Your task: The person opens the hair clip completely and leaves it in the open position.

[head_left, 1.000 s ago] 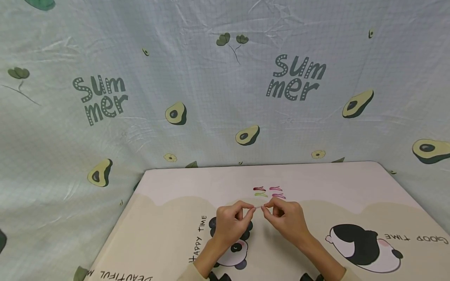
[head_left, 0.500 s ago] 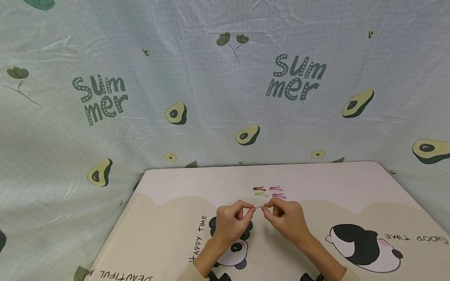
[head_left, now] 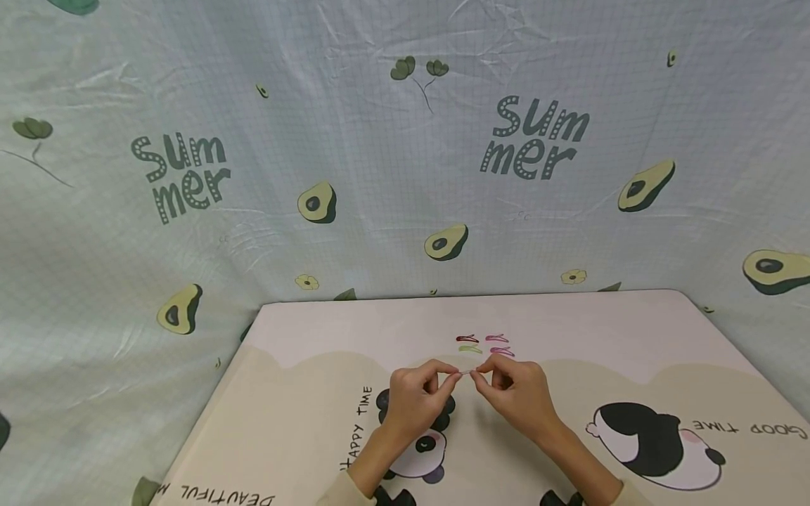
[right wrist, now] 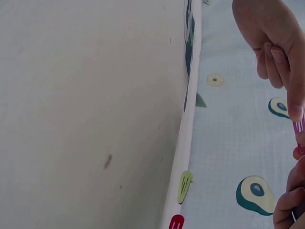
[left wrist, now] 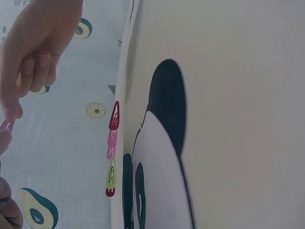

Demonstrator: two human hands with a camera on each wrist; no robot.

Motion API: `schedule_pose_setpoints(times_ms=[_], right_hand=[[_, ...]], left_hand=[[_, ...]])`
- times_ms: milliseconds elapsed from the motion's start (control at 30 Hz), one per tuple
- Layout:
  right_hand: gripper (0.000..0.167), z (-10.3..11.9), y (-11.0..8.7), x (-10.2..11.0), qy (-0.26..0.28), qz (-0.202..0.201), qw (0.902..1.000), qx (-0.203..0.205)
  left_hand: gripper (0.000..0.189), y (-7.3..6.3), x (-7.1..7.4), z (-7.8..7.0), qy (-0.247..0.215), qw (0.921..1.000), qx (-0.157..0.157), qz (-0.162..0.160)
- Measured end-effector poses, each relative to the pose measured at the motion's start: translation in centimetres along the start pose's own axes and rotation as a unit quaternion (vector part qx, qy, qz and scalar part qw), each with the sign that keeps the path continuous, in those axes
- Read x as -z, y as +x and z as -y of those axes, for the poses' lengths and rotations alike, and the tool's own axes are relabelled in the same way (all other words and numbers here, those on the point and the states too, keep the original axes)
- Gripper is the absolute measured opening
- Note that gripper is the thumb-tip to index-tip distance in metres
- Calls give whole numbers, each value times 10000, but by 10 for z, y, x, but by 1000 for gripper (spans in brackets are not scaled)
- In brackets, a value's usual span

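A pink snap hair clip [head_left: 465, 372] is stretched between my two hands above the table. My left hand [head_left: 419, 397] pinches one end with thumb and forefinger. The other end is pinched likewise by my right hand [head_left: 515, 393]. In the left wrist view the clip [left wrist: 7, 125] shows between the fingertips, most of it covered; the right wrist view shows its slotted part [right wrist: 299, 126]. Just beyond the hands, hair clips lie on the table in two short rows: dark red [head_left: 467, 339], yellow-green [head_left: 470, 349], pink [head_left: 496, 339] and magenta [head_left: 503, 351].
The table [head_left: 291, 407] has a cream and pale pink cover printed with a panda [head_left: 418, 460], a dog [head_left: 658, 446] and lettering. Its far edge meets a hanging curtain [head_left: 380, 154] with avocado prints, which also runs along the left side.
Both hands keep the same pinch on the hair clip, with hardly any movement. The head view has shifted very slightly. The clips on the table stay where they were.
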State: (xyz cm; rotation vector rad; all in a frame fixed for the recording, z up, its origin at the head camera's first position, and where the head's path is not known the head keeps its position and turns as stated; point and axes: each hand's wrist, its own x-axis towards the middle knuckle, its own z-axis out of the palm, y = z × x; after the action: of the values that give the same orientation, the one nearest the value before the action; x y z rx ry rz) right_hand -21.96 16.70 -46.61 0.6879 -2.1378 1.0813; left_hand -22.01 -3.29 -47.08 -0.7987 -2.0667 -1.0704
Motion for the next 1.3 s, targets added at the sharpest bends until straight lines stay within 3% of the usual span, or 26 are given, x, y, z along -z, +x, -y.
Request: schedule_pose_setpoints(times_ms=[467,667,1300], right_hand=[[22,-2,2,1,179,-62,9998,110],[22,-3,2,0,213,-70,9997,106],[23,-2,1,0,350,-37,9993,95]], left_hand=[[8,2,0,3,17,10000,-72,52],[6,2,0,3,-78,9999,61,140],[8,3,3,2,-155,9999,-17,7]])
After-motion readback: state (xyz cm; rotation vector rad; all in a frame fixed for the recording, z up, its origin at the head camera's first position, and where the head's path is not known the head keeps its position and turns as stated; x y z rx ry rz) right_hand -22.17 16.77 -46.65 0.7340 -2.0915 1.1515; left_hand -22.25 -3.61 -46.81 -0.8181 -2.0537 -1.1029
